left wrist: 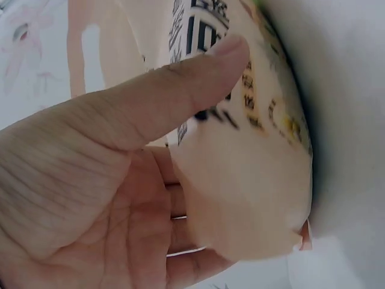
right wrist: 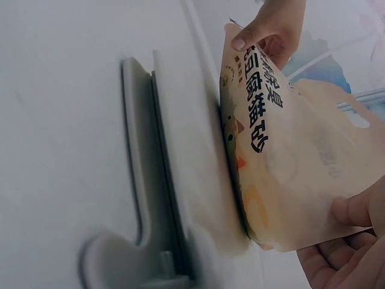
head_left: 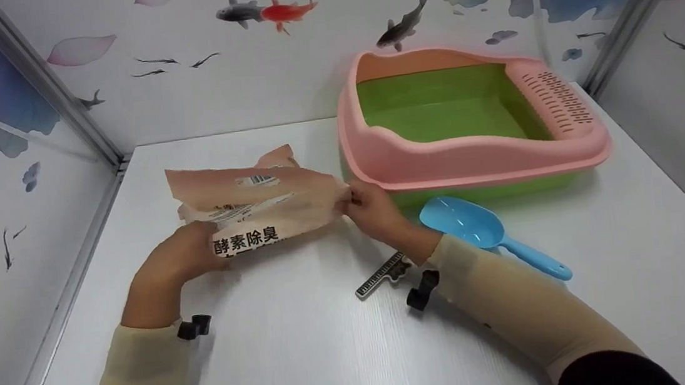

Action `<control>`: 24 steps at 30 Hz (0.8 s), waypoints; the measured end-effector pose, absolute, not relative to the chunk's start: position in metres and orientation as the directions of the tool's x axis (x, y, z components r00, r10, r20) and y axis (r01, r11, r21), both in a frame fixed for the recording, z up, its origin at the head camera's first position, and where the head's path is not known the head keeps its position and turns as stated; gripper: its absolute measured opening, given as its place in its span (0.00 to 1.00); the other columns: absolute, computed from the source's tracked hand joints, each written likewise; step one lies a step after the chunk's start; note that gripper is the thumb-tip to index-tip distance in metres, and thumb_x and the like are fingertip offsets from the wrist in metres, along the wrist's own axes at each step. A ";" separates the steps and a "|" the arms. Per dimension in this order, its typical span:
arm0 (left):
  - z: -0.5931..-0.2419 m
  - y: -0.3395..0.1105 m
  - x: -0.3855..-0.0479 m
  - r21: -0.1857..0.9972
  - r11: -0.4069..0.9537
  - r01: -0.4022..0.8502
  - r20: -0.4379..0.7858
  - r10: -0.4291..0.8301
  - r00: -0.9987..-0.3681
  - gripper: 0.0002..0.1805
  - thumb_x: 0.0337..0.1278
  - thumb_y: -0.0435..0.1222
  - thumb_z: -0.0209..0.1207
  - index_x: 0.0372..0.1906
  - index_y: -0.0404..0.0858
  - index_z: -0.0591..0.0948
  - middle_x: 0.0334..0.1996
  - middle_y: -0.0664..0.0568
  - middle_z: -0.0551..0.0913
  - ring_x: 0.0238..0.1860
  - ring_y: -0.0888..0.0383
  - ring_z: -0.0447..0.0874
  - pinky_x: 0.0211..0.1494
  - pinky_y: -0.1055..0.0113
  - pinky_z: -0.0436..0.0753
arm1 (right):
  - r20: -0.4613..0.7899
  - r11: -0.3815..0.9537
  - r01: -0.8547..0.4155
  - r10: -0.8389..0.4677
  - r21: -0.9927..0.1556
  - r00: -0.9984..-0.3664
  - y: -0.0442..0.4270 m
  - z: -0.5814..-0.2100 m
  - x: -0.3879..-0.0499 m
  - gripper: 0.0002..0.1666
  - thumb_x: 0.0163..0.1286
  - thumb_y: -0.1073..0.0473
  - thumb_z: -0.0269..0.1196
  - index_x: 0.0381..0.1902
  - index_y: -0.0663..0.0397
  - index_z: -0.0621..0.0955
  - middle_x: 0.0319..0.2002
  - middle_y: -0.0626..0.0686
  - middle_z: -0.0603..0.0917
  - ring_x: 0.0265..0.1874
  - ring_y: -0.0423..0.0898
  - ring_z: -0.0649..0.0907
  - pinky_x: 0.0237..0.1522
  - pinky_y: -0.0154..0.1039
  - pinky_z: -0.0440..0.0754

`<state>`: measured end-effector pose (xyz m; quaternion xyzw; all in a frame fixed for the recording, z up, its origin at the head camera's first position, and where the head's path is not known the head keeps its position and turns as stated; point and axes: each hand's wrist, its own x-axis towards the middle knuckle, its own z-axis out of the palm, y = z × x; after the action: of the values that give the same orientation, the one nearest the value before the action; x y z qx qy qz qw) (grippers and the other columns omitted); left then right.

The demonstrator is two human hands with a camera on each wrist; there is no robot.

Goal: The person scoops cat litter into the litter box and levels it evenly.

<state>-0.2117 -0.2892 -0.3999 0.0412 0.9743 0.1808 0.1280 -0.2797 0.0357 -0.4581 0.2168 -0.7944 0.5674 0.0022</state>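
A peach-coloured cat litter bag [head_left: 300,212] with black Chinese lettering lies over the white table, its handle end pointing to the back wall. My left hand [head_left: 182,255] grips its left end; in the left wrist view the thumb [left wrist: 180,84] presses the printed face and the fingers go behind. At the opposite end, my right hand [head_left: 379,214] pinches the bag's corner between thumb and fingers. The right wrist view shows both hands on the bag [right wrist: 289,192], whose sides look soft and creased. How full it is, I cannot tell.
A litter box [head_left: 478,167] with a pink rim and green base stands at the back right. In front of it lies a blue scoop [head_left: 468,221], partly behind my right forearm. Near my right wrist is a small ladder-patterned strip [head_left: 379,277]. Printed panels [head_left: 182,95] enclose the table.
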 end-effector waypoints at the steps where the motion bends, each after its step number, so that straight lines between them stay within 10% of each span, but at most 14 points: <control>1: -0.399 -0.292 -0.212 0.382 0.923 0.038 -0.235 0.137 -0.962 0.39 0.44 0.41 0.80 0.62 0.27 0.78 0.53 0.37 0.84 0.50 0.43 0.82 0.62 0.42 0.81 | 0.251 0.256 -0.346 -0.340 -0.903 -0.906 0.037 -0.459 -0.279 0.12 0.70 0.73 0.63 0.50 0.68 0.85 0.46 0.64 0.90 0.39 0.46 0.82 0.42 0.36 0.83; 17: -0.402 -0.300 -0.216 0.433 0.897 0.089 -0.285 0.230 -0.930 0.21 0.54 0.37 0.75 0.54 0.37 0.86 0.46 0.47 0.88 0.44 0.52 0.83 0.55 0.50 0.82 | 0.307 0.339 -0.444 -0.389 -0.829 -0.869 0.058 -0.462 -0.278 0.07 0.70 0.66 0.68 0.34 0.64 0.81 0.24 0.52 0.77 0.26 0.42 0.69 0.32 0.34 0.69; 24: -0.403 -0.293 -0.216 0.462 0.881 0.100 -0.242 0.234 -0.942 0.17 0.55 0.32 0.71 0.51 0.37 0.88 0.46 0.47 0.90 0.44 0.53 0.85 0.51 0.53 0.85 | 0.344 0.303 -0.510 -0.461 -0.805 -0.818 0.064 -0.458 -0.277 0.06 0.70 0.70 0.66 0.41 0.61 0.88 0.36 0.56 0.90 0.35 0.45 0.84 0.41 0.39 0.84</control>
<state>-0.2158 -0.2926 -0.4033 0.0872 0.9587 0.2274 0.1469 -0.2773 0.0641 -0.4584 0.3008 -0.8068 0.5080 0.0238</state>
